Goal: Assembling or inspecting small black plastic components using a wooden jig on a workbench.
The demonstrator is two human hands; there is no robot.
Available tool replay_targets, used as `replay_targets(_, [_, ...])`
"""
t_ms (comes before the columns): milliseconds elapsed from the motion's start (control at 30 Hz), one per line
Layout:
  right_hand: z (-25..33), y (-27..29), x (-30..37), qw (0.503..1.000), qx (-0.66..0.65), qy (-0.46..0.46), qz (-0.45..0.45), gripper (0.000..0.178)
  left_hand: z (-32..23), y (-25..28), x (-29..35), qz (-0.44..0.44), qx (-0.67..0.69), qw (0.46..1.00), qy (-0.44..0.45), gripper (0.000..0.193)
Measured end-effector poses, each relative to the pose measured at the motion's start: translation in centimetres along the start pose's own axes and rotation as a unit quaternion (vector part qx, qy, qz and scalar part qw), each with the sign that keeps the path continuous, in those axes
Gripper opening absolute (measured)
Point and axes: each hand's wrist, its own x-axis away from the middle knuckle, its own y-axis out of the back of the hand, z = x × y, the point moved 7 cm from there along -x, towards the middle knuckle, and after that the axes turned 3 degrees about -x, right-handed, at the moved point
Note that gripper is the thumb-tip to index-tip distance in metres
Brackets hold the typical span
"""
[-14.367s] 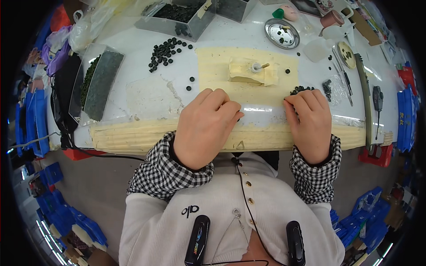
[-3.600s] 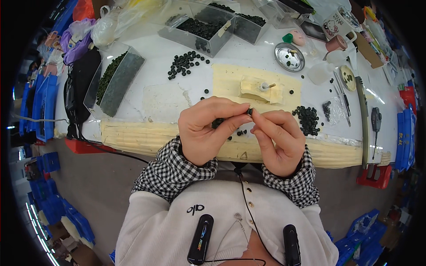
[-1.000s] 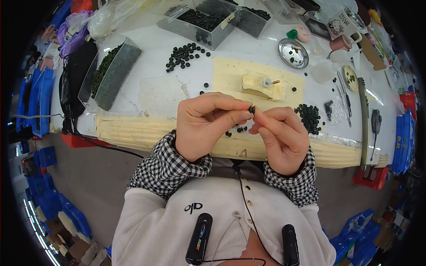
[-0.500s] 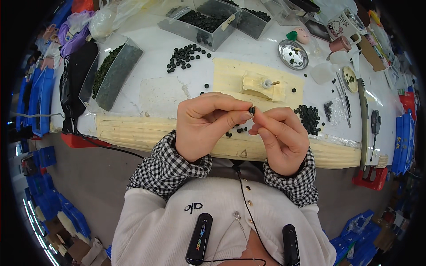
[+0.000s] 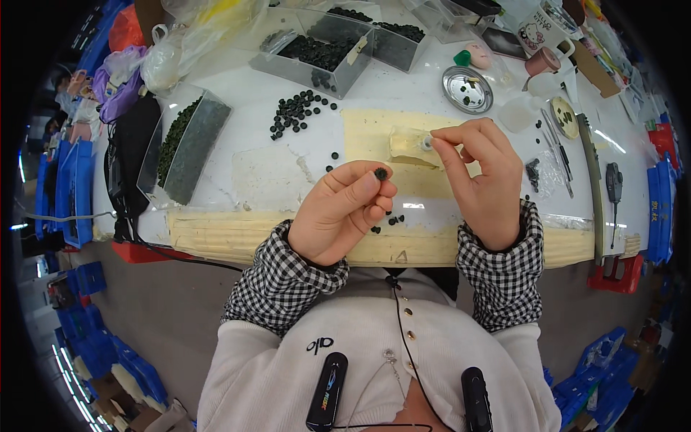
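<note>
My left hand (image 5: 332,212) pinches a small round black part (image 5: 381,173) between thumb and forefinger, its ridged face turned up. To its right, my right hand (image 5: 487,173) reaches over a cream-coloured block (image 5: 407,146). Thumb and forefinger close at a small white holder (image 5: 427,143) on the block, right where a thin brown stick stood before; the fingers now hide that stick. Beneath the block lies a yellow sheet (image 5: 363,133). Several loose black parts (image 5: 393,219) lie by the table edge, close to my left hand.
A cluster of black parts (image 5: 295,114) lies beyond my left hand. Clear bins (image 5: 327,79) of black parts stand at the back, another bin (image 5: 194,155) at left. A round metal dish (image 5: 468,90), tweezers (image 5: 558,155) and a screwdriver (image 5: 613,191) lie right. Padding (image 5: 288,234) covers the front edge.
My hands have parted. The right has let go of the black part and moved up and right to the block; the left keeps the part, now turned face up. The view has shifted slightly.
</note>
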Motion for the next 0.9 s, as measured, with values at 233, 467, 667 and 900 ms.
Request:
replay_targets(233, [3.8, 3.8, 0.3, 0.981, -0.13, 0.056, -0.131, 0.007, 0.3, 0.0, 0.3, 0.012, 0.003, 1.0, 0.015, 0.02])
replay_targets(467, [4.2, 0.9, 0.7, 0.957, -0.288, 0.026, -0.026, 0.018, 0.5, -0.3, 0.2, 0.022, -0.023, 0.999, 0.028, 0.02])
replay_targets(667, [4.3, -0.2, 0.7, 0.943, -0.334, 0.011, -0.003, 0.017, 0.5, -0.4, 0.2, 0.026, -0.018, 0.999, 0.03, 0.02])
replay_targets(900, [4.0, -0.1, 0.8, 0.938, -0.345, 0.033, -0.013, 0.009, 0.5, -0.3, 0.1, 0.023, -0.011, 0.999, 0.035, 0.02])
